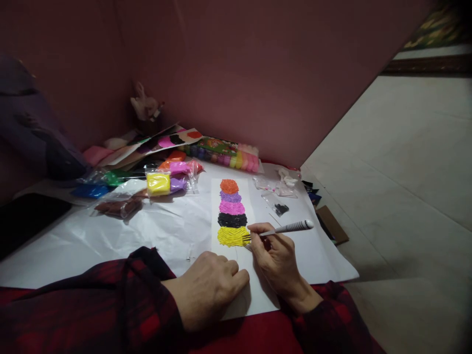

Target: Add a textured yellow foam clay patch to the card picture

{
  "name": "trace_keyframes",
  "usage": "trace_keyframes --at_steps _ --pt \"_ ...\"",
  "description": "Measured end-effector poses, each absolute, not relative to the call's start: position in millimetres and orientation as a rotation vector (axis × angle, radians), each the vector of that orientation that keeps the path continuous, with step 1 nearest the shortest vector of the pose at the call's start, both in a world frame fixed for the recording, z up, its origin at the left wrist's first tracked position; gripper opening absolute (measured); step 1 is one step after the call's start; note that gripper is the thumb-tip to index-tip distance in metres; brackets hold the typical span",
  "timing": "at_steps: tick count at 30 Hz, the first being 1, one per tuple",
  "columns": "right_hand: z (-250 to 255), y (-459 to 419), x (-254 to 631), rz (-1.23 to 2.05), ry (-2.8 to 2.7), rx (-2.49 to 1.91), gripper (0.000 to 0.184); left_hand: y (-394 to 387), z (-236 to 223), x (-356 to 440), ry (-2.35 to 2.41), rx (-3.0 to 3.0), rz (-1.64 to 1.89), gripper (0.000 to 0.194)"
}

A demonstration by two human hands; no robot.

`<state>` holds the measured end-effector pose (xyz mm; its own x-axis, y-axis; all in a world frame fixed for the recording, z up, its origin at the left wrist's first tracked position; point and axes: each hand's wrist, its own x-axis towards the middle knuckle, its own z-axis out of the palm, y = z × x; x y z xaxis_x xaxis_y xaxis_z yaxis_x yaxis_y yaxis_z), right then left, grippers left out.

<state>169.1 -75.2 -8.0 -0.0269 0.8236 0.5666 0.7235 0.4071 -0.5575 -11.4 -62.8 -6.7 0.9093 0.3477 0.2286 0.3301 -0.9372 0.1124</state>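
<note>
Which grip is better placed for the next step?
Probably the right grip: it holds the pronged tool, its tines at the yellow band. The left grip lies partly over the card, no tool visible.

Packets (159, 184) lie left of the card (238, 256).

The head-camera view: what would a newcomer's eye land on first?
Probably the stack of bright bands, orange at the top to yellow at the bottom, on the white card near the middle. Next comes the pronged tool in the right hand, its tips at the yellow band's right edge. Colourful packets lie farther left.
</note>
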Motion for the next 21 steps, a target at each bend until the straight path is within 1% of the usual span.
trace_keyframes --at_steps 4,12,17,21 --pt "-7.8 -74.8 169.3 0.055 -1.830 -1.344 0.014 -63.3 -7.5 -11.4 0.536 2.996 0.406 0.012" --pt "-9.2 -74.6 170.6 0.010 -1.851 -1.344 0.015 -63.9 -5.7 -11.0 0.538 2.988 0.388 0.011" --pt "-9.6 -72.6 171.3 -0.023 -1.715 -1.349 0.015 -64.8 -6.3 -11.5 0.546 2.995 0.384 0.013" --pt "-9.5 -70.7 171.3 0.018 -1.615 -1.383 0.013 -65.1 -4.8 -11.7 0.540 2.988 0.357 0.012"
